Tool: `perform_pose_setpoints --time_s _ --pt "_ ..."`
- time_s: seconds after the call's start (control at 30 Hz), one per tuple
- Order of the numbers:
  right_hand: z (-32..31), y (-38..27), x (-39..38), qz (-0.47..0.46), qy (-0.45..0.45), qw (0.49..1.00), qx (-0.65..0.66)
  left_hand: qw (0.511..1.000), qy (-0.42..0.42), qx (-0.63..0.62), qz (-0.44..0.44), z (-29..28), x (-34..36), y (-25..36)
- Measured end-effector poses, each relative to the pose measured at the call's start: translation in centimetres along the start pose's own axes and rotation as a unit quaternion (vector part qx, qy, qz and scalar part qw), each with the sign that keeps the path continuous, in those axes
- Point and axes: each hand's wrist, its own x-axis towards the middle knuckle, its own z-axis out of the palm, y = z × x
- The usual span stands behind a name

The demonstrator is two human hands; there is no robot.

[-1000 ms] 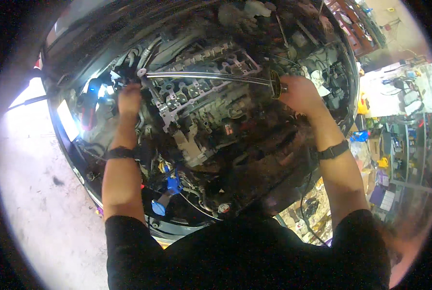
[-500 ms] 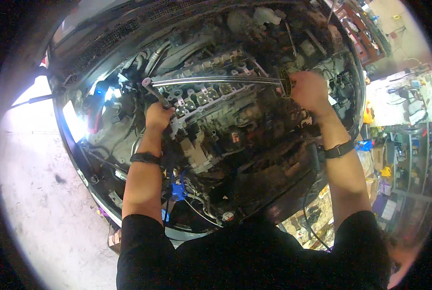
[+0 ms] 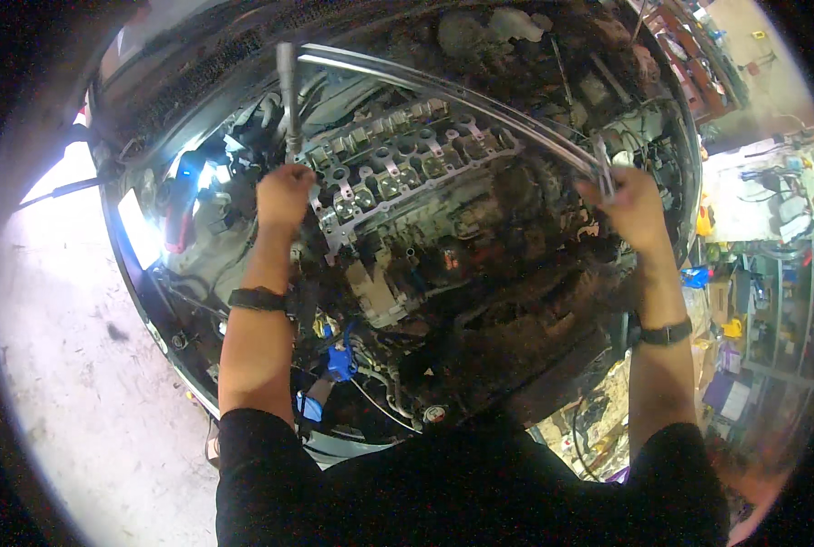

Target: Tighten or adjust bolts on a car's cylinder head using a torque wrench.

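Note:
A long beam-type torque wrench (image 3: 453,94) is raised above the open engine, its bar slanting down from far left to right. My right hand (image 3: 637,206) is closed around its handle end, beside the scale plate (image 3: 604,166), which I see nearly edge-on. From the wrench's head a metal extension bar (image 3: 288,89) points toward me. My left hand (image 3: 281,201) is closed at the near end of that bar; its fingers hide the tip. Beneath the tool lies the exposed cylinder head (image 3: 398,187), with a row of round bores and bright machined faces.
A red and black work lamp (image 3: 182,205) glows at the left of the engine bay. Blue plastic (image 3: 340,362) covers something near the front. To the right stand a cluttered white worktable (image 3: 762,196) and shelves (image 3: 772,310). Pale floor (image 3: 79,365) runs along the left.
The wrench and extension have lifted away from the cylinder head. My right hand has moved right and nearer, my left slightly left and farther off. The scale plate has turned edge-on.

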Motion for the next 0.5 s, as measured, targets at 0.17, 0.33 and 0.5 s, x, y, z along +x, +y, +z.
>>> perform_pose_setpoints --time_s 0.17,0.33,0.5 --pt "0.7 2.9 -7.5 0.099 -0.019 0.988 0.116 0.994 0.011 0.108 -0.016 -0.2 3.8 -1.4" --pt "1.4 6.3 -12.7 0.169 0.025 0.959 0.227 0.970 -0.064 0.231 -0.044 2.1 5.1 -0.9" --pt "-0.1 7.0 -15.0 0.245 0.010 0.950 0.193 0.959 -0.090 0.268 -0.025 4.0 6.5 -0.3"
